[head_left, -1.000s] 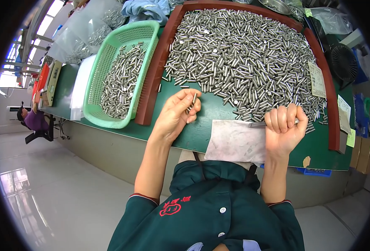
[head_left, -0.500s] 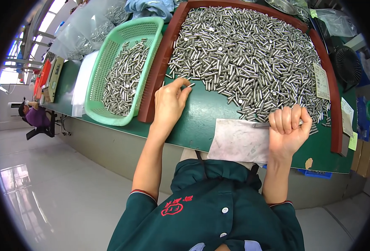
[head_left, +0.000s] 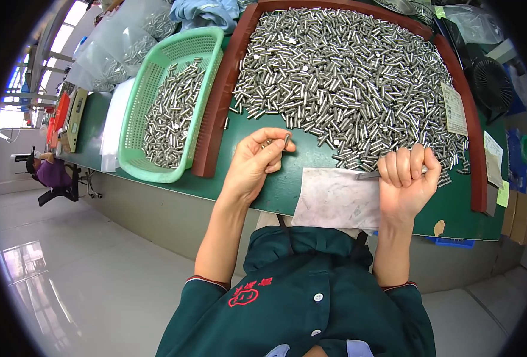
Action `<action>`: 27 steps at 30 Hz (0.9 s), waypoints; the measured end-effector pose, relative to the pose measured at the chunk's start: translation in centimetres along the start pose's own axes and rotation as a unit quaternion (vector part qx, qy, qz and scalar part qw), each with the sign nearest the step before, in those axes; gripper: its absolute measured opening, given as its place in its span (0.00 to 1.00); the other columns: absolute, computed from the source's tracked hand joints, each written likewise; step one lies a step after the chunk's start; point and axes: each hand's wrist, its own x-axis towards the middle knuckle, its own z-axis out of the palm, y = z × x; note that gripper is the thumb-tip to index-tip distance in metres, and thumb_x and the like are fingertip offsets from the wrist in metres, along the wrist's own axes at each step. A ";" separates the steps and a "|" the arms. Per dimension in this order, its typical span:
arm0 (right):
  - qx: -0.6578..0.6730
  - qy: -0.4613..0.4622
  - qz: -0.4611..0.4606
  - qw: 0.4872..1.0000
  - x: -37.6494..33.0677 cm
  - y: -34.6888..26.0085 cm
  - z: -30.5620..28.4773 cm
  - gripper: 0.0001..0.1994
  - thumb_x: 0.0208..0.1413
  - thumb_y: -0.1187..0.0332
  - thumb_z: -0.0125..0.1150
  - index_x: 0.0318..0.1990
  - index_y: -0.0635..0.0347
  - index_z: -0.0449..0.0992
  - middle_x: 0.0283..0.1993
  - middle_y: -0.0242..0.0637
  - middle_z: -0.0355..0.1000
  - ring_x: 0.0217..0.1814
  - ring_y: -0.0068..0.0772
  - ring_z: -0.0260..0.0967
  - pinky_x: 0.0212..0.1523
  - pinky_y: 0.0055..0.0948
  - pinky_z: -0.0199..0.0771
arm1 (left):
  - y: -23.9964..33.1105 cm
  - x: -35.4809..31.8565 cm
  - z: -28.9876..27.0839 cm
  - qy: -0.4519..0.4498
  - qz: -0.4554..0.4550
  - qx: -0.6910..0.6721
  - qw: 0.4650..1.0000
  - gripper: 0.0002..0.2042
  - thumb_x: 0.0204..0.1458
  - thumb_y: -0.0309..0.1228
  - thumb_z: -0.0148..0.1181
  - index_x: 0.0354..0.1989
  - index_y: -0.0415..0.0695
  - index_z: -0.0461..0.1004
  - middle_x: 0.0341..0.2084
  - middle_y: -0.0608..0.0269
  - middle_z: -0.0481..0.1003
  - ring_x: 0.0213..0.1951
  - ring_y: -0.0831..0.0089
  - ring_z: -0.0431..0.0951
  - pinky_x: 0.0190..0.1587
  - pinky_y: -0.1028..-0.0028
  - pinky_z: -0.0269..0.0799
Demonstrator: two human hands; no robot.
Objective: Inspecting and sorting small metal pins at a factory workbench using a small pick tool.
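My left hand [head_left: 254,163] is closed, pinching a small metal pin [head_left: 287,138] between thumb and fingertip over the green tabletop. More metal seems to show between its curled fingers, partly hidden. My right hand [head_left: 407,181] is a fist, palm side up, around a slim metal tool [head_left: 368,175]. Its flat grey end sticks out to the left above a stained whitish cloth [head_left: 338,199]; its kind cannot be made out. Beyond both hands spreads a wide heap of shiny metal pins [head_left: 347,83]. One loose pin [head_left: 226,123] lies by the left wooden strip.
Dark red strips [head_left: 213,128] border the heap. Left of them stands a green mesh basket [head_left: 126,128] partly filled with pins. Clear plastic bags [head_left: 105,56] lie farther left. A black fan [head_left: 491,89] stands at right. A person in purple [head_left: 55,169] sits far left.
My left hand has moved right and toward me from the heap's left edge, its fingers curling more, with a pin in its pinch. My right hand has stayed nearly still.
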 end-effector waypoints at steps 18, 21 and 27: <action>0.004 -0.007 -0.001 1.000 -0.1 -0.1 0.0 0.19 0.55 0.61 0.33 0.12 0.52 0.50 0.06 0.24 0.43 0.09 0.18 0.33 0.13 0.22 0.37 | 0.6 -1.4 2.1 0.015 -0.005 0.206 0.978 0.07 0.49 0.28 0.54 0.32 0.36 0.69 0.20 0.67 0.71 0.20 0.89 0.61 0.20 0.86 0.55; -0.005 -0.015 -0.004 1.000 -0.5 0.3 0.9 0.19 0.55 0.61 0.33 0.12 0.52 0.51 0.06 0.24 0.43 0.09 0.18 0.34 0.14 0.22 0.38 | -0.6 -2.7 3.3 -0.003 0.129 0.409 0.903 0.04 0.47 0.24 0.53 0.26 0.36 0.70 0.15 0.69 0.68 0.19 0.85 0.64 0.21 0.81 0.59; -0.053 -0.043 0.028 0.997 -0.8 3.4 2.0 0.19 0.55 0.62 0.32 0.12 0.52 0.51 0.07 0.24 0.44 0.10 0.18 0.34 0.15 0.22 0.39 | -1.8 -3.1 4.5 -0.008 0.182 0.572 0.800 0.04 0.41 0.22 0.57 0.24 0.37 0.68 0.10 0.58 0.64 0.11 0.68 0.62 0.16 0.72 0.58</action>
